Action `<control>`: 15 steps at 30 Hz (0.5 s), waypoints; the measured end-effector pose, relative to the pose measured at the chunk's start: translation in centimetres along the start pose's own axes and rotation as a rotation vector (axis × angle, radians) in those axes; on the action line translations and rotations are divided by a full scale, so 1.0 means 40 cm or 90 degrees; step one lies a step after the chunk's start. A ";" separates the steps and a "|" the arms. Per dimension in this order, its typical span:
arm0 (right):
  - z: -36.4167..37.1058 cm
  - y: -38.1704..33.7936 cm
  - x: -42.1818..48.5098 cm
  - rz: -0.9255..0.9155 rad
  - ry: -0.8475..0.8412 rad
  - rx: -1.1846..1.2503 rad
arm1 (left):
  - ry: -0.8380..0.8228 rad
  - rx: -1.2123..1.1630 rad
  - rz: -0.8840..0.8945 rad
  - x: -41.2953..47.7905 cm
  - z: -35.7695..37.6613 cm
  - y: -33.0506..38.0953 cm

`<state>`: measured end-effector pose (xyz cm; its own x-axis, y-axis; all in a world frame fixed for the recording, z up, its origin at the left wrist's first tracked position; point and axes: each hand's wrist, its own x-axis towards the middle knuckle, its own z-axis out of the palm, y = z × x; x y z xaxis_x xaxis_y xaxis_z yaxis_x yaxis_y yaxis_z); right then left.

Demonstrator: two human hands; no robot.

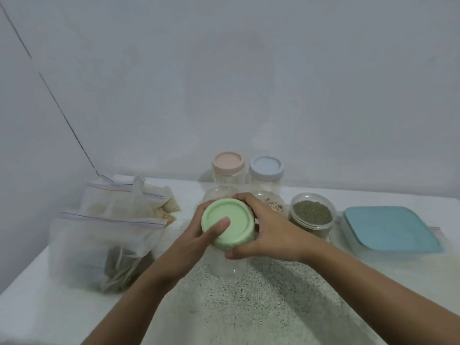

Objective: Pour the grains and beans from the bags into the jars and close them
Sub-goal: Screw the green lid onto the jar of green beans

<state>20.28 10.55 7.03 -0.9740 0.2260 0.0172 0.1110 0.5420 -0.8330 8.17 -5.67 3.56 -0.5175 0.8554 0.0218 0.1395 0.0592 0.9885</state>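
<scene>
my left grip (195,236) curls round the green lid (232,211), thumb on top; my right grip (270,230) wraps its right rim. the lid sits on a clear jar (230,266), middle of the bench (37,290).

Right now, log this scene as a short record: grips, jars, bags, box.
left grip: holds green lid, thumb on its top
right grip: curled round the lid's rim
gripped jar: clear, contents unclear
closed jars: pink-lidded jar, blue-lidded jar, at the back
open jars: jar of green grains; jar of mixed beans
bags: zip bags at the left
box: blue-lidded box at the right
</scene>
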 end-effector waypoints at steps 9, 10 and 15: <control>0.061 -0.013 0.031 0.058 -0.103 -0.135 | -0.108 -0.030 -0.034 0.007 -0.071 -0.108; 0.060 -0.021 0.036 0.063 -0.090 -0.135 | -0.110 -0.021 -0.027 0.010 -0.075 -0.112; 0.071 -0.052 0.058 0.051 -0.046 -0.240 | -0.118 -0.017 -0.030 0.025 -0.079 -0.130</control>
<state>17.22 7.66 7.22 -0.9690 0.2299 -0.0901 0.2396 0.7874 -0.5680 4.24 -6.74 -1.09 -0.3582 0.9323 -0.0501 0.0944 0.0896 0.9915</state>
